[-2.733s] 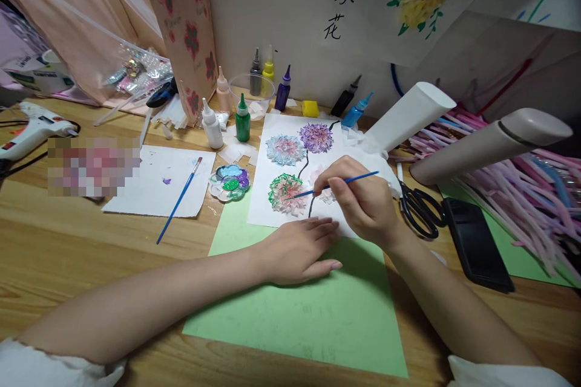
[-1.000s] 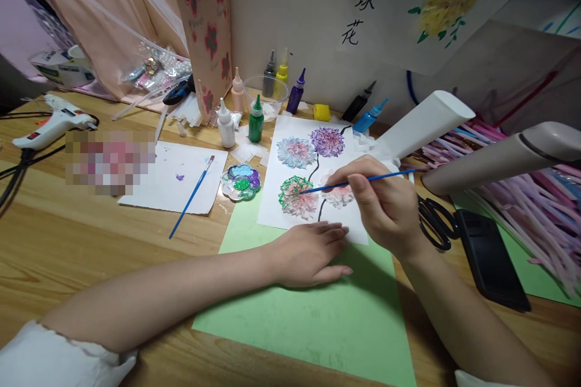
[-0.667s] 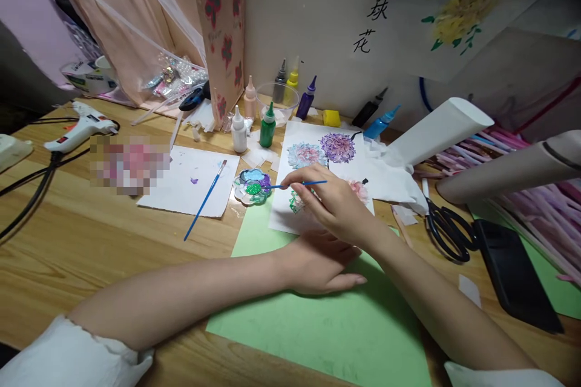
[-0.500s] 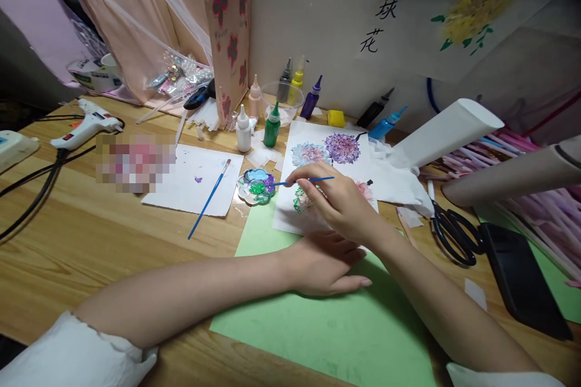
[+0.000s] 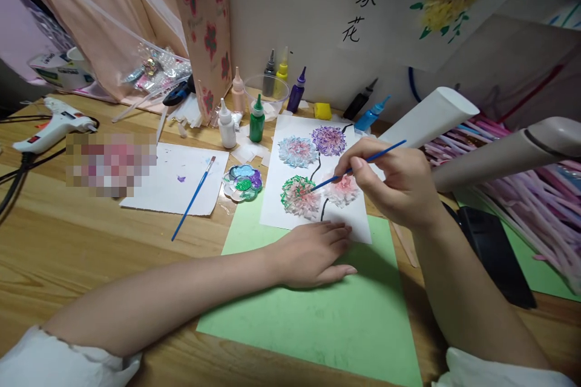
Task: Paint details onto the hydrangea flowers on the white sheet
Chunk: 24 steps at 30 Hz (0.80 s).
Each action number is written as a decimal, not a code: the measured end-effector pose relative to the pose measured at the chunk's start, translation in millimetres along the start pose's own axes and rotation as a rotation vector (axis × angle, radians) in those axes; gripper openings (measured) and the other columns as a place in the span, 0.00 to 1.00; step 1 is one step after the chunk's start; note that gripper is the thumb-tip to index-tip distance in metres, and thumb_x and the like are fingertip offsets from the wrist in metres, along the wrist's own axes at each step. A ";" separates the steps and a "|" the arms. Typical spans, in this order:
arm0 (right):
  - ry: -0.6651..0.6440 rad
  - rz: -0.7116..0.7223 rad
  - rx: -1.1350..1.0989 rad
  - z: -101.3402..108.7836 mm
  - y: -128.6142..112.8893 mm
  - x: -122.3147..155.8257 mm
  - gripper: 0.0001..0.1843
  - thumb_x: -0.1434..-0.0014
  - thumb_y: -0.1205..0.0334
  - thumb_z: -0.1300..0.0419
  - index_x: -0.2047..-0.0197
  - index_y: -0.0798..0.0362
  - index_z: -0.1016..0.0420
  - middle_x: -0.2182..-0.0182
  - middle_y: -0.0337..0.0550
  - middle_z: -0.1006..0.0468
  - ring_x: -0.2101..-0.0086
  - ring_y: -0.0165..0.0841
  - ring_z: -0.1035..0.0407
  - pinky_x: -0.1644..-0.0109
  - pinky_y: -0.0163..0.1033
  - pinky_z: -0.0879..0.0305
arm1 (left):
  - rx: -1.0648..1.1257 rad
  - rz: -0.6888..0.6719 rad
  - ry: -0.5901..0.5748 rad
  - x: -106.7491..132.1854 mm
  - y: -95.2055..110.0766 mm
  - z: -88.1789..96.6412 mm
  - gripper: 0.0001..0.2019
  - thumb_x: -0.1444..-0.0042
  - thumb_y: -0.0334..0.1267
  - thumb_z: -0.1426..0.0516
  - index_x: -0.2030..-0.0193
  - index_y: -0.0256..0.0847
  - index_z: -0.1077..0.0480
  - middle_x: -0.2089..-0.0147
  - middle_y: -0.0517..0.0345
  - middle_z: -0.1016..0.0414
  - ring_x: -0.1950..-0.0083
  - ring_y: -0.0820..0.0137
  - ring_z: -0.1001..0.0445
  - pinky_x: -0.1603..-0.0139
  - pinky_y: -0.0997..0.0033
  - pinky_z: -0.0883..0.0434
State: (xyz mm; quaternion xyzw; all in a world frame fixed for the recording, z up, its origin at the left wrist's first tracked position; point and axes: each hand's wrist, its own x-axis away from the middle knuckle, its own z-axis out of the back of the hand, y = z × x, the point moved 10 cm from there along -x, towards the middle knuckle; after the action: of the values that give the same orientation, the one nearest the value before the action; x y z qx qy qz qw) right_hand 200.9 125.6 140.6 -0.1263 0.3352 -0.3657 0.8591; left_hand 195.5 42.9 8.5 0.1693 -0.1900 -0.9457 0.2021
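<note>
My right hand [image 5: 399, 184] pinches a thin blue paintbrush [image 5: 363, 166], whose tip rests on the right edge of a green-rimmed paper flower [image 5: 298, 196]. That flower sits on a white sheet [image 5: 290, 133] with three other tissue flowers and black stems. My left hand [image 5: 313, 253] lies flat with fingers stretched out, pressing the sheet's lower edge onto a green paper [image 5: 318, 320]. A small flower-shaped palette [image 5: 242, 182] with green, purple and blue paint lies left of the sheet.
A second blue brush [image 5: 193, 196] lies on a white scrap sheet [image 5: 175, 178]. Paint bottles [image 5: 256, 120] stand at the back. A glue gun [image 5: 49, 127] lies far left. A black phone [image 5: 494, 254], a lamp arm [image 5: 503, 154] and pink straws [image 5: 540, 199] crowd the right.
My right hand went left to dip the brush in the palette, then came back right; the tip is on the green-rimmed flower again. My left hand stayed on the sheet's edge.
</note>
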 end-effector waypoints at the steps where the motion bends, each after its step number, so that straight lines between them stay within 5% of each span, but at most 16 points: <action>1: -0.014 0.020 0.009 0.4 -1.9 0.4 0.11 0.40 0.68 0.49 0.72 0.51 0.30 0.76 0.39 0.25 0.74 0.30 0.31 0.69 0.36 0.39 | 0.004 -0.001 0.003 0.1 -0.1 0.0 0.26 0.33 0.49 0.56 0.43 0.27 0.33 0.38 0.42 0.34 0.36 0.58 0.37 0.34 0.63 0.43; 11: -0.122 0.068 0.079 -19.8 -5.6 0.5 0.09 0.42 0.70 0.48 0.70 0.51 0.31 0.76 0.38 0.25 0.74 0.30 0.33 0.70 0.35 0.39 | -0.001 0.013 -0.027 -0.5 -1.6 -2.9 0.28 0.33 0.49 0.56 0.41 0.25 0.35 0.36 0.40 0.36 0.34 0.57 0.40 0.32 0.62 0.44; 24: -0.130 0.024 0.063 -13.8 -1.2 -0.5 0.09 0.41 0.66 0.48 0.72 0.48 0.31 0.77 0.39 0.25 0.74 0.32 0.32 0.70 0.38 0.38 | 0.032 0.015 -0.018 -0.4 -1.9 -3.0 0.26 0.33 0.49 0.56 0.43 0.27 0.34 0.37 0.40 0.36 0.35 0.57 0.39 0.33 0.61 0.43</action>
State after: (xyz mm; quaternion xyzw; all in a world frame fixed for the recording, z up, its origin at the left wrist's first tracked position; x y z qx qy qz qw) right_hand 190.8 125.6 131.2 -0.1190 0.2683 -0.3569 0.8868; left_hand 196.4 43.8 5.2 0.1626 -0.2082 -0.9425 0.2049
